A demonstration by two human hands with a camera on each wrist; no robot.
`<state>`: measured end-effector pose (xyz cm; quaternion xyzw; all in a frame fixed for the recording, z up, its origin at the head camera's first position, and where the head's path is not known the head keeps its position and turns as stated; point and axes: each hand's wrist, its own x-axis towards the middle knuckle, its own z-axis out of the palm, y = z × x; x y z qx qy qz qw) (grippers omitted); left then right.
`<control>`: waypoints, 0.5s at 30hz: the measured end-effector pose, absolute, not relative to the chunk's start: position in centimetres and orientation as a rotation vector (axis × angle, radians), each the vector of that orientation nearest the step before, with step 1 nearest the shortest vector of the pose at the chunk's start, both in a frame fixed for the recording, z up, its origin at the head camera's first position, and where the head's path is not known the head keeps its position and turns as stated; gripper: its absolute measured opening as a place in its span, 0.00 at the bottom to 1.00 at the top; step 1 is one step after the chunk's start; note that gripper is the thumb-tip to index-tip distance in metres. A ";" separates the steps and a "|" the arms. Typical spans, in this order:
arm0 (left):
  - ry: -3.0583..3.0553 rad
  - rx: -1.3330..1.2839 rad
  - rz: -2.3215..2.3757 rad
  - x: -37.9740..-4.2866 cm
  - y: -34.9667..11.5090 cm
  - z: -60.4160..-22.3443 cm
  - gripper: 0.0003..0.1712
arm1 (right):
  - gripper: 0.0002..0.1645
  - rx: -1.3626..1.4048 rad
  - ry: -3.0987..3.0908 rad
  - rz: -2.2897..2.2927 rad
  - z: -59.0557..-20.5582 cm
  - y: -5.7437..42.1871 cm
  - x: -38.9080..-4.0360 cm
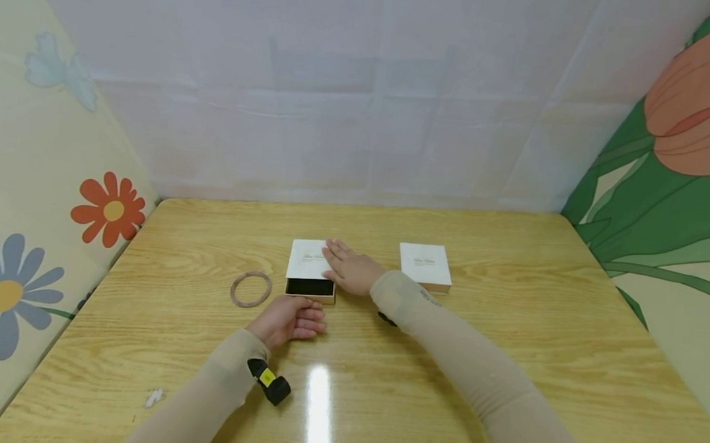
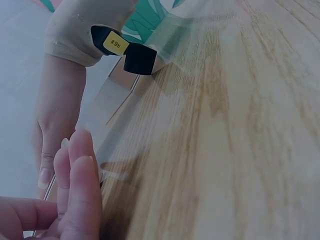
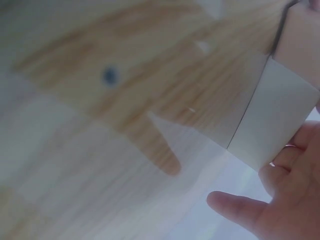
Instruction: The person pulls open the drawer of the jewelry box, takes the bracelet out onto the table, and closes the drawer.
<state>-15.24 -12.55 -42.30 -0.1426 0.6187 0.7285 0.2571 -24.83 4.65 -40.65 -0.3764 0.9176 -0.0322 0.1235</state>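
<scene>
A small box lies on the table with its white lid [image 1: 306, 260] set back, so the black inside [image 1: 309, 287] shows along the near side. My right hand [image 1: 353, 271] rests on the lid's right part, fingers fairly straight. In the right wrist view its thumb [image 3: 235, 206] stands apart from the white side of the box [image 3: 270, 110]. My left hand [image 1: 291, 321] is at the box's near edge, thumb side right at it, the other fingers loosely bent. Left of the box lies a thin, dull pink bangle [image 1: 251, 273].
A second white-lidded box [image 1: 426, 263] stands to the right, behind my right forearm. A small white scrap [image 1: 155, 398] lies at the table's near left. Printed cloth walls border the wooden table [image 1: 508, 254]. Each wrist wears a black camera [image 1: 275, 388].
</scene>
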 end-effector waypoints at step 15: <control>1.683 -0.363 1.968 -15.6 -12.7 -42.1 0.18 | 0.37 -1.095 2.678 -0.112 -40.7 4.6 -24.9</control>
